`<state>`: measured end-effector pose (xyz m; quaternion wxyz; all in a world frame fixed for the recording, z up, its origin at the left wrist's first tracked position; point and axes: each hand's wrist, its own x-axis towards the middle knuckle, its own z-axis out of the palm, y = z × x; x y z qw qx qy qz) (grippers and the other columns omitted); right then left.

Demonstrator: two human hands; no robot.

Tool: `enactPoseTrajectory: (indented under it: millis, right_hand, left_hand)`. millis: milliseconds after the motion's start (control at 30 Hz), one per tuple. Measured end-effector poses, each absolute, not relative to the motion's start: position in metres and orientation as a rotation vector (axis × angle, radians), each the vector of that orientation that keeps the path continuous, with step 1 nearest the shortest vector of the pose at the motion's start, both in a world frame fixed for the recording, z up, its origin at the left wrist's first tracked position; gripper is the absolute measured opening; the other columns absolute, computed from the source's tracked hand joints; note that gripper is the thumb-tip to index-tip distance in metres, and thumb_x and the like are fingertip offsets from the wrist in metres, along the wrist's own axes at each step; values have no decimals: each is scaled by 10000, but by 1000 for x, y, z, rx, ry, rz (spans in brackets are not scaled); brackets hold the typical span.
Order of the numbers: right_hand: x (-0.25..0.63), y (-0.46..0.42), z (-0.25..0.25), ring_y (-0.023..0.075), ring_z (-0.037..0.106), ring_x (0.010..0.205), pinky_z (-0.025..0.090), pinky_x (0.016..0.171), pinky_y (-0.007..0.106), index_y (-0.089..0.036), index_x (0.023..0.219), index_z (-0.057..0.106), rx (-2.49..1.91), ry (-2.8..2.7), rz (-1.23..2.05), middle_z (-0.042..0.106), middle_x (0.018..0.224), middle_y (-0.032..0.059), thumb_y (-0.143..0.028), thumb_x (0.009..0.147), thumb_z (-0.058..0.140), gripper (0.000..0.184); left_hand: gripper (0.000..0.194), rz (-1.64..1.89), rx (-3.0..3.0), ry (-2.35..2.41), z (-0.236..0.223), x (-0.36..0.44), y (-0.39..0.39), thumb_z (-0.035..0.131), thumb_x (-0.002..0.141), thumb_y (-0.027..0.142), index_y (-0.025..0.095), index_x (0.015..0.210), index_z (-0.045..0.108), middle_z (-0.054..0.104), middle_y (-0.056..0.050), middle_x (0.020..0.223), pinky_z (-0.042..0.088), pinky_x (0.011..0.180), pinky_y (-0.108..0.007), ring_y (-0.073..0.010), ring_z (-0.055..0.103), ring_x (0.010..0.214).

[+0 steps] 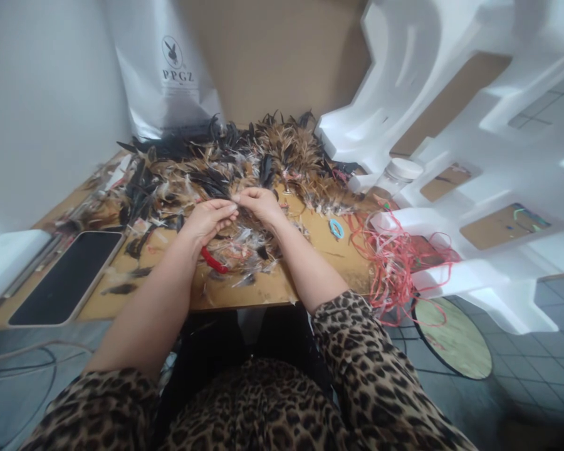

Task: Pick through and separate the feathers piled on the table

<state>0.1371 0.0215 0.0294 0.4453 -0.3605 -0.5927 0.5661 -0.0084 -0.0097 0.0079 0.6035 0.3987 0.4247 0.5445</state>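
Observation:
Over the middle of the table, my left hand (210,220) and my right hand (260,205) meet, thumb and fingertips pinched closed. Brown and dark feather (235,190) barbs show right at the fingertips, and both hands grip there; the held end is too small to make out clearly. Loose feathers and fluff (249,250) lie on the table beneath the hands. Just below my left hand rests a red curved band (213,260). Behind the fingers spreads a large pile of brown and black feathers (286,147).
A phone (68,279) lies at the left of the wooden table (263,291). To the right are a blue ring (336,229), tangled pink strings (404,263), a lidded jar (397,178) and white foam packing (479,275). A silver bag (169,100) stands behind.

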Motion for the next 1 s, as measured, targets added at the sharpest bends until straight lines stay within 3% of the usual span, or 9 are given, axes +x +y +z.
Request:
enactPoseTrajectory:
  millis: [100,433,767,867,1000]
  right_hand:
    - [137,21,30,33,409,483,310,488,164,-120,630,550,-890,-1488,1390,490,500,-57,-357,653,687,275]
    - [140,26,28,44,421,524,333,525,174,-106,704,600,-958,-1640,1255,531,567,-37,-386,679,649,286]
    - [163,11,47,92,531,631,353,624,211,-146,795,700,-1120,-2627,656,659,705,4,-161,652,599,176]
    - [155,-2,50,143,572,694,353,634,240,-185,815,712,-1258,-2755,472,685,777,40,-157,648,616,194]
    - [153,-2,48,168,574,702,352,642,257,-140,723,699,-1349,-2721,393,670,724,87,-137,676,574,133]
  left_hand:
    - [161,1248,952,992,7,-8,-9,738,606,162,94,743,690,677,-69,671,472,509,-133,-89,626,583]
    - [98,1254,942,1004,8,-8,-8,705,641,148,99,718,668,651,-43,625,447,473,-125,-58,577,507]
    - [88,1456,724,953,8,-13,-2,704,648,138,116,691,631,633,-14,643,410,434,-119,-45,556,500]
    - [86,1454,721,943,7,-13,-2,703,652,127,113,690,627,630,-17,638,403,423,-122,-45,549,486]
    - [97,1454,710,938,7,-13,-2,706,655,124,122,696,618,632,-18,645,403,420,-125,-46,546,481]
